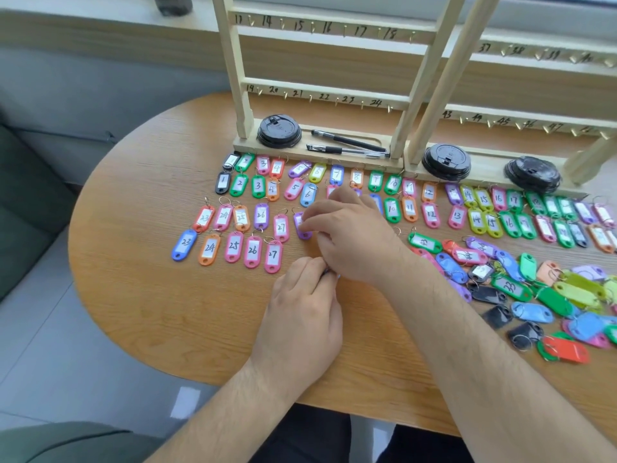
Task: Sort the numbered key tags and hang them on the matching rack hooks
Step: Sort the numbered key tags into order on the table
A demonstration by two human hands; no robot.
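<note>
Numbered key tags lie in paired rows on the wooden table (167, 312): 1 to 12 and onward along the rack bases, 23 to 27 lower left, e.g. pink tag 27 (273, 257). My right hand (350, 235) reaches left and its fingertips pinch a purple key tag (303, 230) lying after the upper 27. My left hand (303, 305) is curled just below it and pinches a small tag at its fingertips (329, 272), almost wholly hidden. Two wooden racks (320, 95) (521, 121) stand behind with numbered hooks that carry nothing.
An unsorted heap of tags (541, 289) covers the table's right side. Black cup lids (279, 131) (446, 161) (532, 173) and two black pens (347, 145) rest on the rack bases. The table's rounded edge curves at the left, a green seat beyond.
</note>
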